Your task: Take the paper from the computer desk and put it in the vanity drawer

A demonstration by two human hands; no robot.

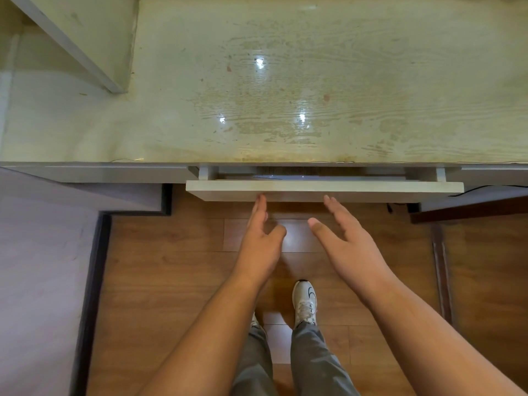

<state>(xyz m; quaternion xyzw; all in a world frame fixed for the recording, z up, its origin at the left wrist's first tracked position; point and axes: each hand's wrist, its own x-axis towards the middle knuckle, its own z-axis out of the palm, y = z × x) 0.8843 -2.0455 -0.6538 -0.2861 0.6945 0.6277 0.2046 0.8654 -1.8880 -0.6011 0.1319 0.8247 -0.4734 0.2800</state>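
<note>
The vanity drawer sticks out a few centimetres from under the worn pale tabletop. A thin slit shows its inside, where something pale and shiny lies; I cannot tell if it is the paper. My left hand is open, its fingertips touching the lower edge of the drawer front. My right hand is open too, fingers spread, fingertips at the same edge further right. Neither hand holds anything.
A white panel slants across the tabletop's far left corner. A pale wall or cabinet side with a dark skirting runs along the left. Wooden floor lies below, with my shoes and grey trousers. A dark cable hangs at the right.
</note>
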